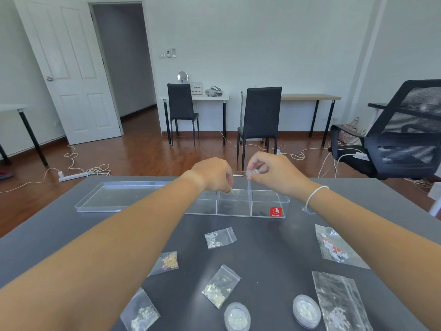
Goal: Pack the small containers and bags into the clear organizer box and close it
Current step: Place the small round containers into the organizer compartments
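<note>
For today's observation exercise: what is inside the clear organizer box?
The clear organizer box shows clear dividers and front compartments that look empty. The left hand covers part of the back compartments, so their contents cannot be told.
</note>
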Demonstrator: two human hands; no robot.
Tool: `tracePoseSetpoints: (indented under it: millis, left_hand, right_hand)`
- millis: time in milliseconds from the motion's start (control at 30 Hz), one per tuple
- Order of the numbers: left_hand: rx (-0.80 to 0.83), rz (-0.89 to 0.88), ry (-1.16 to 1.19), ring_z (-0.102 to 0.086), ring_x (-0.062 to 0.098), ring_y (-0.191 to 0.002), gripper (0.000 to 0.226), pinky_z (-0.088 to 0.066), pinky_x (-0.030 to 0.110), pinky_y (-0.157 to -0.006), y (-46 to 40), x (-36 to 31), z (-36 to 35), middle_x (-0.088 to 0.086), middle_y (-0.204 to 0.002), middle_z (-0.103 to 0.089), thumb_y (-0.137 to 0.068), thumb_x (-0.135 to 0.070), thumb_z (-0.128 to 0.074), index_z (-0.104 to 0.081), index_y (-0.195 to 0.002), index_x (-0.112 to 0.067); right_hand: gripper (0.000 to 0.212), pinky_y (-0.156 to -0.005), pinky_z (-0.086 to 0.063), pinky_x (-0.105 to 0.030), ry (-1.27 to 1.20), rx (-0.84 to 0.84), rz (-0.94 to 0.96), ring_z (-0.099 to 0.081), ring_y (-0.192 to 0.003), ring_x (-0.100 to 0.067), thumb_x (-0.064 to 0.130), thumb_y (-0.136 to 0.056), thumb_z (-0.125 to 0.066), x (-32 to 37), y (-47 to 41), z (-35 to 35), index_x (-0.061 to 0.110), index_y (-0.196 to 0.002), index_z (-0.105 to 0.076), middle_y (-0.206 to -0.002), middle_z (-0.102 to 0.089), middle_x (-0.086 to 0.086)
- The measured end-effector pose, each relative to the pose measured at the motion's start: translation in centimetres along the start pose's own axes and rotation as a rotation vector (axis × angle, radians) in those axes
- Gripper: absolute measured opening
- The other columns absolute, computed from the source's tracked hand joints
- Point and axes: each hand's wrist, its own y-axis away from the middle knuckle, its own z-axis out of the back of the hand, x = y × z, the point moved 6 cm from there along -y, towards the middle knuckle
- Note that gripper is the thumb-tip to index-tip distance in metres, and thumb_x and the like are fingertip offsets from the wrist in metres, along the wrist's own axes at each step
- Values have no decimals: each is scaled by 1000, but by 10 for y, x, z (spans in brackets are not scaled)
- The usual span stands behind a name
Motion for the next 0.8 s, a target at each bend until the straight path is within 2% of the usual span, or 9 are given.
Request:
tracePoseSetpoints:
  millis: [133, 300, 433, 600, 700, 800]
  left_hand:
    - [23, 0, -34, -59, 19, -95, 17, -44, 30, -74, -1, 0, 0, -4, -102, -67, -75, -28, -67, -69, -91, -21]
    - [0, -18, 35, -60, 17, -95, 12, -47, 31, -79, 3, 2, 2, -5, -100, -69, -76, -25, -65, -71, -86, -22]
    - [-100, -68, 170, -59, 13, -96, 16, -46, 31, -87, 11, 7, 17, -6, -103, -69, -80, -27, -61, -72, -89, -21]
    - [-229, -66, 232, -51, 4, -89, 23, -36, 23, -84, 28, 32, 31, -12, -107, -63, -82, -36, -58, -68, -101, -27]
    - [-230, -42, 256, -51, 5, -102, 33, -36, 25, -92, 42, 51, 28, -12, -116, -61, -79, -46, -60, -65, -107, -29]
    - [-187, -33, 288, -48, 8, -117, 44, -32, 25, -96, 57, 64, 21, -12, -124, -56, -73, -56, -60, -61, -111, -35]
  right_hand:
    - [20, -59, -38, -18, 11, 13, -19, -55, -76, -9, 21, -81, -64, -1, 2, -2, 33, -71, -51, -77, -56, 16]
    - [14, -59, -38, -18, 16, 26, -24, -56, -80, -14, 20, -82, -64, 1, 5, -4, 28, -77, -53, -86, -57, 7]
    - [13, -58, -36, -17, 28, 40, -29, -56, -82, -16, 20, -83, -63, 5, 4, -8, 27, -78, -53, -87, -56, 6]
    - [10, -58, -37, -18, 45, 61, -21, -56, -81, -15, 20, -82, -63, 12, 1, -13, 26, -79, -55, -81, -56, 10]
    - [7, -60, -39, -19, 66, 66, -6, -57, -82, -18, 17, -81, -62, 16, -2, -15, 23, -81, -57, -80, -57, 10]
    - [9, -68, -44, -24, 104, 93, 4, -59, -87, -21, 15, -81, -62, 20, -4, -19, 21, -86, -58, -89, -60, 3]
